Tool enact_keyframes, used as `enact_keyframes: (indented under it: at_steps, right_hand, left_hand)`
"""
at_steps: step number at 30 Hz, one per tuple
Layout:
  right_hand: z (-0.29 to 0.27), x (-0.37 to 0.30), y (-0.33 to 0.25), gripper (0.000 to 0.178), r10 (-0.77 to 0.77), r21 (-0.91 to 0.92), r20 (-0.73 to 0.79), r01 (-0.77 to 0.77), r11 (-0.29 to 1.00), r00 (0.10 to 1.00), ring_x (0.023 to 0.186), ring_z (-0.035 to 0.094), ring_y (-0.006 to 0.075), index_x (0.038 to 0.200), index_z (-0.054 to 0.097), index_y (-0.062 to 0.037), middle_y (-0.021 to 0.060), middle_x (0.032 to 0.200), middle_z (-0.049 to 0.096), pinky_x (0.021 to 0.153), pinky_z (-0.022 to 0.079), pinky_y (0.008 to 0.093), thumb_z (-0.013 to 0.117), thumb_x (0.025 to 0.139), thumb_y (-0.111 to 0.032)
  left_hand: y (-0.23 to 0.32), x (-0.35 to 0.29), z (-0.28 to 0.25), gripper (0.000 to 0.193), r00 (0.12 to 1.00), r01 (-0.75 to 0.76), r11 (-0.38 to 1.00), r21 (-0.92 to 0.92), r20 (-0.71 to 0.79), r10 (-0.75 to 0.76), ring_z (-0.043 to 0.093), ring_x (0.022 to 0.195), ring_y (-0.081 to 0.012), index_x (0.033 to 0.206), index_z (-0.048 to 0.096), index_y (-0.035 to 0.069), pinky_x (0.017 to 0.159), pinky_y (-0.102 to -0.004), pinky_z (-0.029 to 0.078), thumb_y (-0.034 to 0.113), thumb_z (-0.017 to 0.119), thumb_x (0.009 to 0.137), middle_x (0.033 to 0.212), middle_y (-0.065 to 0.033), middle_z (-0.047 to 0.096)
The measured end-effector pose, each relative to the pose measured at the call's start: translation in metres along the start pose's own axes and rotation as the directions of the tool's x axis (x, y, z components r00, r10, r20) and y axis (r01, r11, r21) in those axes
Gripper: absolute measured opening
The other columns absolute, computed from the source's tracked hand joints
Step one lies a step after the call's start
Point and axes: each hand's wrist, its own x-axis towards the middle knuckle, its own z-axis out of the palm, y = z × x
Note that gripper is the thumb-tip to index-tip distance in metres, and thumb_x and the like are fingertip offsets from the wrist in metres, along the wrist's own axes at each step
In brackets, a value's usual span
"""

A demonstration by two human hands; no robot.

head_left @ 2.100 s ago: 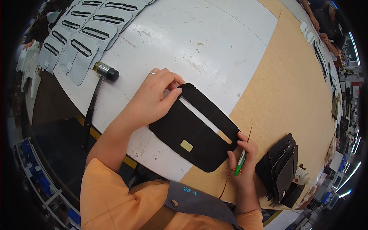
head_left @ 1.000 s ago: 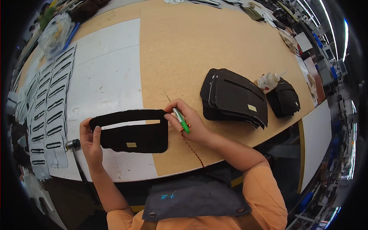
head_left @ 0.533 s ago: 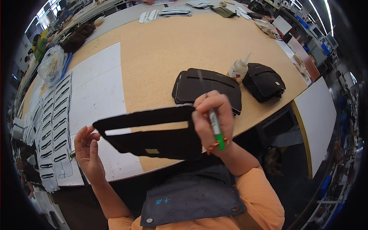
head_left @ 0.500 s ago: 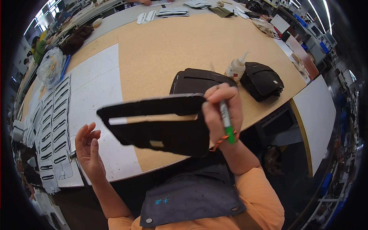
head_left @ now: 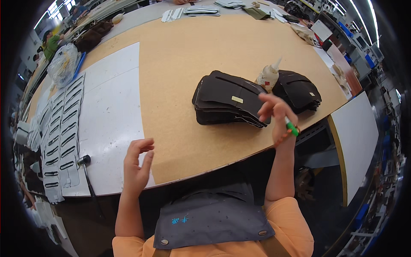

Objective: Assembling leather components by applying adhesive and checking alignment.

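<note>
My right hand (head_left: 278, 110) is just off the near right corner of a stack of dark brown fabric panels (head_left: 231, 92). A marker pen with a green end (head_left: 293, 128) is tucked in that hand, while its forefinger reaches out to the left. The top panel has a slot and a small pale label (head_left: 237, 100). My left hand (head_left: 138, 165) hovers over the table's near edge, empty, fingers apart and loosely curved. Behind the stack stands a whitish squeeze bottle (head_left: 268, 77) with a pointed nozzle, beside a second dark stack (head_left: 297, 91).
Strips of pale pieces with dark slots (head_left: 62, 132) lie along the left side. A hammer (head_left: 85, 162) rests at the near left edge. Farther back are a clear plastic bag (head_left: 64, 64) and white piles (head_left: 202, 10). A white board (head_left: 357, 137) stands at the right.
The dark panel has left my right hand and now lies on the nearer stack. My right hand has moved right, keeping the marker; my left hand has also shifted right.
</note>
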Motion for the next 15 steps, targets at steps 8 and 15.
enact_keyframes:
  at_steps: [8,15]
  right_hand:
    - [0.083,-0.041,-0.035,0.034,0.363,0.171,0.653,-0.595,0.785,0.665,0.057,0.05,0.0091,0.082,0.064,-0.0006,0.0025,0.064,0.055,0.052,0.041,0.0233,0.053,0.094,-0.03]
    - [0.096,-0.066,-0.008,0.031,0.187,0.413,0.493,-0.417,0.81,0.85,0.044,0.051,0.0103,0.076,0.055,-0.0018,0.006,0.059,0.054,0.038,0.04,0.022,0.047,0.096,-0.024]
  left_hand:
    - [0.038,-0.01,0.028,0.016,0.923,-0.335,0.93,0.151,0.25,0.292,0.055,0.074,-0.0265,0.097,0.06,0.003,0.069,-0.0338,0.045,0.006,0.063,0.082,0.086,-0.0106,0.056]
    - [0.025,-0.019,0.012,0.012,0.926,-0.344,0.937,0.063,0.188,0.327,0.048,0.063,-0.0258,0.076,0.05,0.005,0.059,-0.036,0.036,0.004,0.06,0.082,0.069,-0.008,0.047]
